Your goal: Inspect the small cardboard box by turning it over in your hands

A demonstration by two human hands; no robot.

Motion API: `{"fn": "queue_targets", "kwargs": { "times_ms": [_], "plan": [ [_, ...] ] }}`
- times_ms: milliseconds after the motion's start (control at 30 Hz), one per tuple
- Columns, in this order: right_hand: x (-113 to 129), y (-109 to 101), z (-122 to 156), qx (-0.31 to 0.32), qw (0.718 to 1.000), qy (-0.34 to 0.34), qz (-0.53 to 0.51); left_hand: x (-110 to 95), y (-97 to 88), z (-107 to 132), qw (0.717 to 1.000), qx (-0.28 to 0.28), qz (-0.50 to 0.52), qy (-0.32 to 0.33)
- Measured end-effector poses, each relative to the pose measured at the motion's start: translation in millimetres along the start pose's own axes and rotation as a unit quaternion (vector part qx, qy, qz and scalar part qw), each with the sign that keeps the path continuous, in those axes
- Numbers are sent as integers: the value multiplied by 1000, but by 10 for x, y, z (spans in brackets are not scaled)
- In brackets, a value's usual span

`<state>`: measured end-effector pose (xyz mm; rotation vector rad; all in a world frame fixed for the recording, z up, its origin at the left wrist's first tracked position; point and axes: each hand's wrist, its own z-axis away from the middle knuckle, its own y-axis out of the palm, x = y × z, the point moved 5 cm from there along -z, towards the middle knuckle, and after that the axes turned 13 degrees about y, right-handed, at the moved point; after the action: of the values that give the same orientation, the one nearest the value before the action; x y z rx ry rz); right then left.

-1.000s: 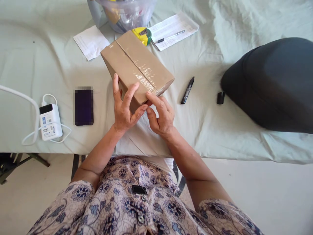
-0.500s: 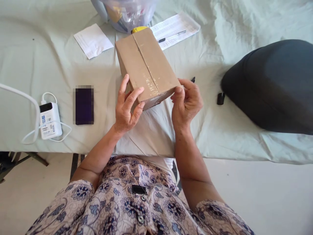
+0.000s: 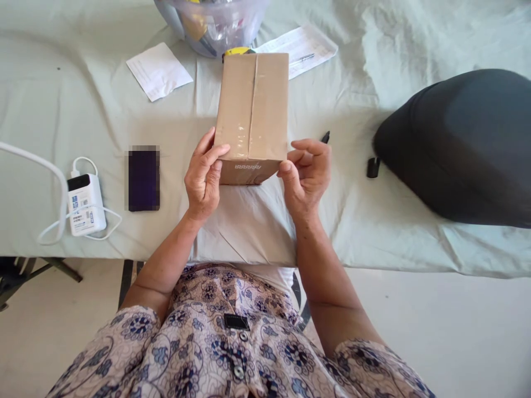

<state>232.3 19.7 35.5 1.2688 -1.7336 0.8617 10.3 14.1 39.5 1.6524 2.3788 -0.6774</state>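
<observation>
A brown cardboard box (image 3: 253,108) with a taped seam down its top lies lengthwise away from me on the pale green tablecloth (image 3: 83,110). My left hand (image 3: 204,177) grips its near left corner, thumb on top. On the opposite side, my right hand (image 3: 306,174) pinches the near right corner with curled fingers. A black marker (image 3: 325,136) peeks out just behind my right hand. Its cap (image 3: 372,167) lies further right.
A dark phone (image 3: 143,178) and a white power bank (image 3: 84,205) with cable lie at left. Behind the box are a clear plastic container (image 3: 211,22), a yellow tape measure (image 3: 236,51), paper sheets (image 3: 160,71) and a pen (image 3: 302,58). A black cushion-like object (image 3: 460,143) fills the right.
The box has been turned from a diagonal position to pointing straight away from me. My right hand moved from the near edge to the right corner.
</observation>
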Motion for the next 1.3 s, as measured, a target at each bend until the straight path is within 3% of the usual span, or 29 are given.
{"fn": "queue_targets", "kwargs": {
  "times_ms": [300,567,833,1033,1300],
  "plan": [
    [-49,-45,-33,59,998,-17,-18,-19,17,-6,998,2,55,-24],
    [-147,-196,-180,-12,999,47,14,-66,17,-31,999,21,41,-26],
    [-130,48,-78,39,997,60,-1,104,-34,71,997,-7,-27,-79],
    [-112,98,-13,39,998,56,-17,-2,57,40,996,41,-72,-30],
    [-98,134,26,60,997,52,-16,-106,116,44,994,53,-89,-46]
  ]
}}
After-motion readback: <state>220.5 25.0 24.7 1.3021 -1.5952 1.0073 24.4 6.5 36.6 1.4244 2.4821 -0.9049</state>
